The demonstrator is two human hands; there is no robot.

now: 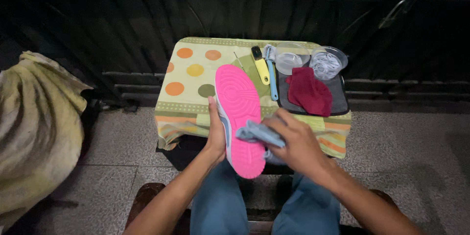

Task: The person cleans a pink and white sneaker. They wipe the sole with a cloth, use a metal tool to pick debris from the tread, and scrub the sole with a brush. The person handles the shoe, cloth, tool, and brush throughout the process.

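Left hand clasps sneaker at frame centre, pink sole up | right hand grips blue cloth against sole edge | best: steady shoe, short firm wipes | brushes upper centre.

The scene is dim, lit mostly from the camera's side so that the small table and the pink shoe sole stand out brightly (the sole almost glaring) while the background falls to near black, the frame's corners darken, and focus stays reasonably sharp.
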